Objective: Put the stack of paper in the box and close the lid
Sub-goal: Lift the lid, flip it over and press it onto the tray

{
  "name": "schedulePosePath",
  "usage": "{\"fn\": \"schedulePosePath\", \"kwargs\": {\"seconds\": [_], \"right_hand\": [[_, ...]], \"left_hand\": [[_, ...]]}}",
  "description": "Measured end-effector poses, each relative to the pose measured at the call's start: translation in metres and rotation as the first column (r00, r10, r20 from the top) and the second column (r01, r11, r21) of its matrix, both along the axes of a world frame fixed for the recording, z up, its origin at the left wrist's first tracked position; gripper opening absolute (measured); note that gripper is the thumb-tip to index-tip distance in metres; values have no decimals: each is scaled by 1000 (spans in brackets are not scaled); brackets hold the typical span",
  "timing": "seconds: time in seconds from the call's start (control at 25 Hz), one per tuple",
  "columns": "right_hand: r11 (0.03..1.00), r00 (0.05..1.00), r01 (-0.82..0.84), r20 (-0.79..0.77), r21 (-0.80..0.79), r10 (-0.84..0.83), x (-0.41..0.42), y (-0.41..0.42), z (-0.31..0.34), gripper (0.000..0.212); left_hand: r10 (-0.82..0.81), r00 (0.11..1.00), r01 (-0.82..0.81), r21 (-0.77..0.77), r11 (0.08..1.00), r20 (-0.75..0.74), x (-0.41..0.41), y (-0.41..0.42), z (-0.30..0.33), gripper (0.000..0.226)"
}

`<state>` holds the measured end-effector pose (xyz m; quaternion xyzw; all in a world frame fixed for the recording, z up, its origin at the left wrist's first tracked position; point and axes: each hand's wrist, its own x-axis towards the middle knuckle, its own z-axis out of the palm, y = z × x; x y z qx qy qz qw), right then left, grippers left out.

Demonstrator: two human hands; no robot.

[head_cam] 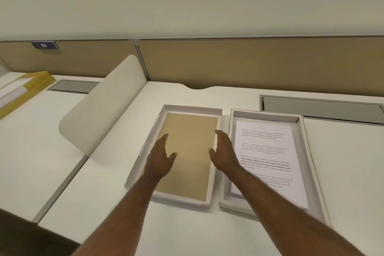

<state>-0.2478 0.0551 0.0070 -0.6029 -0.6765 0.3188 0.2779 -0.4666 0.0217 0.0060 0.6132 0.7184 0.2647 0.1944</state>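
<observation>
Two shallow white cardboard trays lie side by side on the white desk (187, 235), long sides parallel, a narrow strip of desk between them.

Right tray, the box (301, 131): holds the stack of paper (268, 151). The stack lies flat inside the walls, shifted toward the left and near walls, with a bare margin of box floor along the far and right sides. Top sheet is white, printed in several short blocks of dark text, one block in bolder type about halfway down; the words are too blurred to read. Its near left corner is hidden under my right forearm. The stack's near edge shows several sheets' thickness.

Left tray, the lid (190, 108): lies open side up, nothing in it. Inside face is plain tan-brown board, rimmed by low white walls.

My left hand (161, 160): over the lid's left half, fingers loosely spread, thumb out to the right, gripping nothing. My right hand (225, 151): over the lid's right wall, palm turned inward to the left, fingers extended and slightly curled, gripping nothing. I cannot tell whether either hand touches the lid.

Elsewhere: a cream curved divider panel (104, 106) stands along the desk's left edge. On the neighbouring desk, at far left, a yellow tray (41, 80) with something white in it. A grey hatch (322, 108) sits at the far right corner of my desk.
</observation>
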Motion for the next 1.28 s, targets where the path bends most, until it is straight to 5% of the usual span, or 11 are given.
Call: {"fn": "schedulePosePath", "kwargs": {"seconds": [0.28, 0.44, 0.68, 0.96, 1.12, 1.28], "right_hand": [[960, 979, 197, 100, -198, -180, -43, 0, -27, 81], [934, 958, 254, 198, -253, -207, -55, -3, -39, 80], [948, 942, 289, 219, -136, -255, -54, 3, -32, 60], [900, 904, 425, 13, 98, -428, -24, 29, 25, 72], [831, 855, 519, -89, 200, -512, 20, 36, 62, 76], [760, 813, 580, -156, 293, -561, 74, 33, 88, 77]], "left_hand": [[150, 970, -189, -206, 960, -192, -77, 18, -28, 76], [189, 959, -247, -297, 923, -210, -92, 22, -45, 50], [259, 963, -254, -81, 964, 67, -103, 22, -33, 40], [173, 927, -200, 48, 979, 334, -77, 60, 27, 50], [64, 808, -74, -6, 997, 586, -40, 68, 62, 68], [-83, 519, 175, -11, 984, 850, -6, 68, 80, 79]]}}
